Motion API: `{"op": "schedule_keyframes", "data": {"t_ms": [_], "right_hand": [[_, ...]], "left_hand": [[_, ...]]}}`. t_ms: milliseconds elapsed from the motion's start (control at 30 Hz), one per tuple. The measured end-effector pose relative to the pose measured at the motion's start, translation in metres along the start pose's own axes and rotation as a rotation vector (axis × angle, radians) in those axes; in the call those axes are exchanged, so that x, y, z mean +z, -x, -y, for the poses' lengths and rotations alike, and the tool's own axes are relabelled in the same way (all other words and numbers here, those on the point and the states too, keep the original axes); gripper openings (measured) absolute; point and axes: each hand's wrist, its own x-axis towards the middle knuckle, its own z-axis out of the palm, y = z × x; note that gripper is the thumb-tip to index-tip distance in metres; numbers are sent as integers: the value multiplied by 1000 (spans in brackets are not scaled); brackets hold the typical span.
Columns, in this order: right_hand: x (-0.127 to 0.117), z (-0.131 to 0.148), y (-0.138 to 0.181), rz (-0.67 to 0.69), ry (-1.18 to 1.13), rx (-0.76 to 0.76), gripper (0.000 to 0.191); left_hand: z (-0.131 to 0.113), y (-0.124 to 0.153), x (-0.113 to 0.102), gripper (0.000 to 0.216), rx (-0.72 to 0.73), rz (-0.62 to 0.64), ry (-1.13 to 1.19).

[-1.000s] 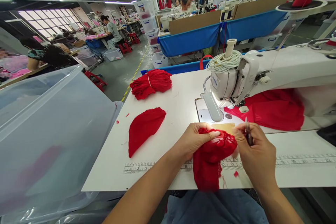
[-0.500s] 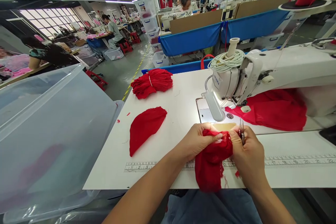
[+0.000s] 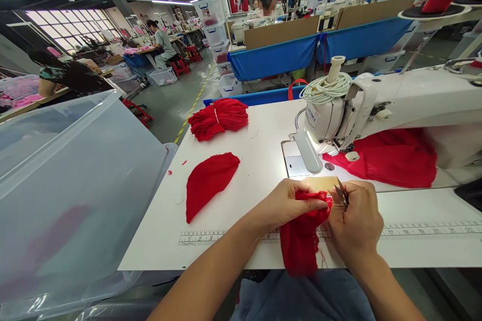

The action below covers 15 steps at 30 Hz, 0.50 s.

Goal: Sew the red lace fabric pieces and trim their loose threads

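Observation:
My left hand (image 3: 291, 203) pinches the upper edge of a red fabric piece (image 3: 301, 246), which hangs down over the table's front edge with loose threads along its right side. Closed around small thread snips (image 3: 342, 194), my right hand (image 3: 357, 218) is just right of the fabric. The blades point up and to the left, slightly apart, near the lace-like edge of the cloth. Whether the right fingertips also touch the cloth I cannot tell. Just beyond both hands stands a white sewing machine (image 3: 406, 98), with more red fabric (image 3: 395, 158) lying under its arm.
A tied red fabric bundle (image 3: 229, 115) and a single red piece (image 3: 209, 183) lie on the white table (image 3: 150, 241) at left. A ruler strip (image 3: 422, 230) runs along its front. Translucent bins (image 3: 86, 175) stand left of the table. Co-workers sit farther back.
My right hand has drawn slightly right and turned, tilting the snips' blades leftward. The fabric's upper part, earlier stretched between both hands, now sits in my left fingers.

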Motion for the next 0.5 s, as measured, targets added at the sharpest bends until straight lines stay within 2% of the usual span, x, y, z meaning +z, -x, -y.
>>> {"op": "schedule_keyframes", "data": {"t_ms": [167,200,233,367,400,500], "right_hand": [[-13,-11,-20,-91,-62,229,17],[-18,-14,-24,-91,-76,284,19],[-23,-16,-26,-32,-122,295,21],[-34,-21,-19,374,-351,48,24],[-34,-22,-15,413,-364,-11,25],[-29,-27,-8,406,-381,-113,30]], "left_hand": [[1,2,-2,43,-15,6,-1],[1,2,-2,42,-19,-14,33],[1,1,-2,40,-16,-43,86],[1,-1,-4,36,-8,-124,241],[2,-1,-5,36,-11,-122,251],[3,-1,-6,35,-37,-107,285]]}}
